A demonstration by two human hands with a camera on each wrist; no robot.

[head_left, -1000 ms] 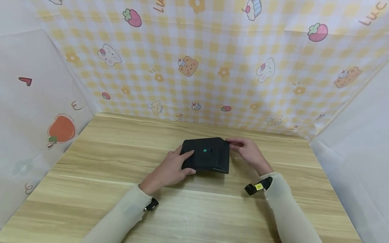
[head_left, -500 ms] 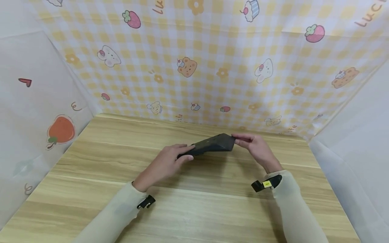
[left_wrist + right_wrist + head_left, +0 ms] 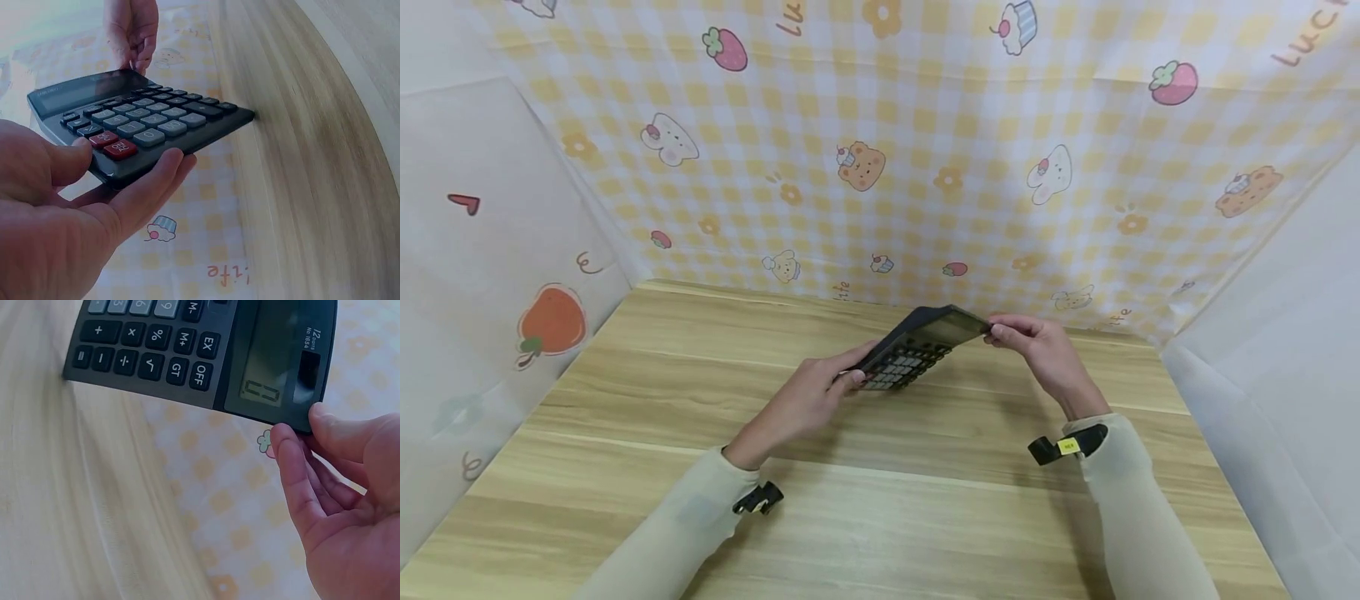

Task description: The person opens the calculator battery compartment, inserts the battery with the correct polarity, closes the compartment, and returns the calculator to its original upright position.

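A black desk calculator (image 3: 904, 357) with grey keys and two red ones stands tilted on edge above the table. One of its corners seems to touch the wood in the left wrist view. My left hand (image 3: 808, 398) pinches its left end, thumb on the key side near the red keys (image 3: 119, 147) and fingers behind. At the display end, my right hand (image 3: 1048, 358) pinches a corner between thumb and fingertips. The display (image 3: 259, 390) reads 0 in the right wrist view.
The wooden table (image 3: 865, 508) spreads out under both forearms. Behind it hangs a yellow checked cloth (image 3: 917, 217) with cartoon prints. White sheets (image 3: 1270, 350) close off both sides.
The calculator has turned over from back side up to its keys facing me, its right end rising. My right hand has moved right and up with that corner; the left hand has shifted slightly left.
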